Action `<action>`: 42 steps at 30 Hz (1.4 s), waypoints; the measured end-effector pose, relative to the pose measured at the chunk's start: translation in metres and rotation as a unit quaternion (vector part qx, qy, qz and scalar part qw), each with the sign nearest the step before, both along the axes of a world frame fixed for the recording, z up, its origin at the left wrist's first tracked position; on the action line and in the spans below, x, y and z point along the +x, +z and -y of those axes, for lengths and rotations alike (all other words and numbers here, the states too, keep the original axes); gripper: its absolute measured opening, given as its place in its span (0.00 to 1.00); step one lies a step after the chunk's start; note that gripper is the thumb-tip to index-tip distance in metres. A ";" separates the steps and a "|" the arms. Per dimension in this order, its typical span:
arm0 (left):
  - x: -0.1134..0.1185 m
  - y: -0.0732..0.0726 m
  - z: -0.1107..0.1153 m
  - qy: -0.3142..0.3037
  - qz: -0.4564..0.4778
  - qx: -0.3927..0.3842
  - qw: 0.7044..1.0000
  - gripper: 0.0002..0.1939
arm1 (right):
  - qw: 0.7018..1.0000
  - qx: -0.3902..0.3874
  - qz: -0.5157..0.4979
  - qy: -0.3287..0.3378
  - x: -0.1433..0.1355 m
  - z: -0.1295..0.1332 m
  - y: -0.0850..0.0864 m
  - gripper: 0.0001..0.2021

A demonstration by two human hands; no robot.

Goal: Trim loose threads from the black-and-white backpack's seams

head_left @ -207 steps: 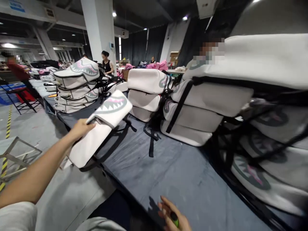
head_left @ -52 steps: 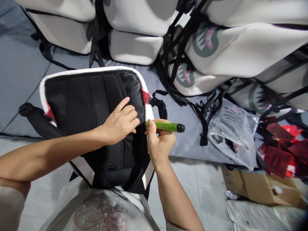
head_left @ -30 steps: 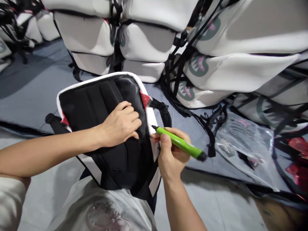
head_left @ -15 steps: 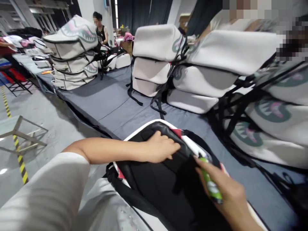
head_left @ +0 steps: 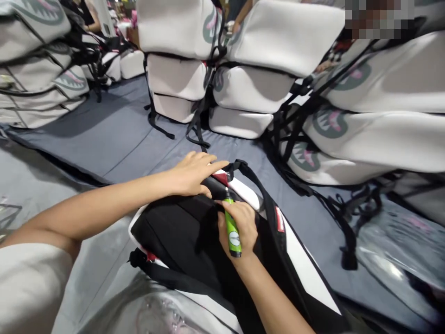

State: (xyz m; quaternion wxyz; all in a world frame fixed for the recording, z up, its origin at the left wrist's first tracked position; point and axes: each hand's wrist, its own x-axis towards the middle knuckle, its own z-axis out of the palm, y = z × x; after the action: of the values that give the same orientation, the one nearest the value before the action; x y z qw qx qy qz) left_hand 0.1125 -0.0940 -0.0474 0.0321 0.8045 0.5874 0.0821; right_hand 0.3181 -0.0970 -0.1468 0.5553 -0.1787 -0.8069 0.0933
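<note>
A white backpack with a black back panel lies in front of me, partly on the grey-covered table. My left hand rests on its top edge, fingers spread, the thumb on the black side and the fingertips by a red triangular patch. In my right hand is a green marker pen, its tip pointing up at the patch. A black strap with a buckle arches beside the patch. On the bag's right side a small red label shows.
Stacks of white backpacks stand across the grey table, with more at the right, their straps hanging down. Clear plastic wrapping lies at the right. People are partly visible behind the stacks.
The view has shifted right and down. My left hand has moved from the black panel to the top edge, and the marker has come close to the red patch.
</note>
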 end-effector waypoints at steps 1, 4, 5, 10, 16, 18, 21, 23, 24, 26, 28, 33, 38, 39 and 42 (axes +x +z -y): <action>0.002 -0.004 -0.010 0.007 -0.024 -0.023 0.999 0.42 | 1.000 -0.024 0.000 0.006 0.002 0.006 -0.001 0.17; 0.012 -0.019 -0.029 0.023 -0.083 -0.042 0.995 0.38 | 0.996 -0.084 0.022 0.035 0.011 0.020 -0.004 0.16; 0.015 -0.024 -0.031 0.015 -0.089 -0.034 0.995 0.39 | 0.994 -0.093 0.035 0.046 0.015 0.022 -0.006 0.17; 0.023 -0.035 -0.022 -0.090 -0.116 0.065 0.987 0.56 | 0.991 -0.105 0.043 0.064 0.032 0.012 -0.012 0.21; 0.039 -0.043 -0.025 -0.084 -0.205 0.045 0.974 0.67 | 0.980 -0.174 0.032 0.090 0.037 0.003 -0.007 0.21; 0.042 -0.045 -0.029 -0.077 -0.200 0.037 0.976 0.61 | 0.973 -0.204 0.054 0.096 0.040 -0.001 -0.006 0.26; 0.043 -0.045 -0.030 -0.073 -0.199 0.042 0.976 0.51 | 0.953 -0.292 0.055 0.061 0.047 -0.008 -0.004 0.23; 0.043 -0.044 -0.030 -0.077 -0.197 0.047 0.976 0.47 | 0.943 -0.326 0.064 0.019 0.052 -0.014 0.001 0.16; 0.043 -0.044 -0.030 -0.078 -0.193 0.048 0.977 0.46 | 0.941 -0.328 0.082 0.009 0.054 -0.018 0.005 0.12; 0.042 -0.045 -0.030 -0.076 -0.185 0.047 0.979 0.46 | 0.935 -0.328 0.135 0.020 0.056 -0.026 0.018 0.07; 0.043 -0.047 -0.032 -0.072 -0.180 0.045 0.980 0.47 | 0.917 -0.349 0.185 0.056 0.055 -0.037 0.032 0.08; 0.045 -0.052 -0.036 -0.045 -0.174 0.029 0.983 0.47 | 0.872 -0.346 0.330 0.101 0.043 -0.058 0.055 0.09; 0.045 -0.054 -0.039 -0.048 -0.165 0.035 0.984 0.46 | 0.885 -0.277 0.362 0.089 0.039 -0.058 0.049 0.10; 0.045 -0.054 -0.039 -0.051 -0.165 0.033 0.984 0.45 | 0.892 -0.273 0.350 0.092 0.039 -0.057 0.047 0.10; 0.043 -0.054 -0.043 -0.060 -0.169 0.015 0.984 0.43 | 0.895 -0.268 0.341 0.099 0.037 -0.057 0.043 0.09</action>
State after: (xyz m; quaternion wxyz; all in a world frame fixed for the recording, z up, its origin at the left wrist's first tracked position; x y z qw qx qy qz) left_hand 0.1552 -0.0512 -0.1016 -0.0745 0.8412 0.5334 -0.0487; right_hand 0.3552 -0.0402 -0.1040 0.1648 -0.2611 -0.9047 0.2936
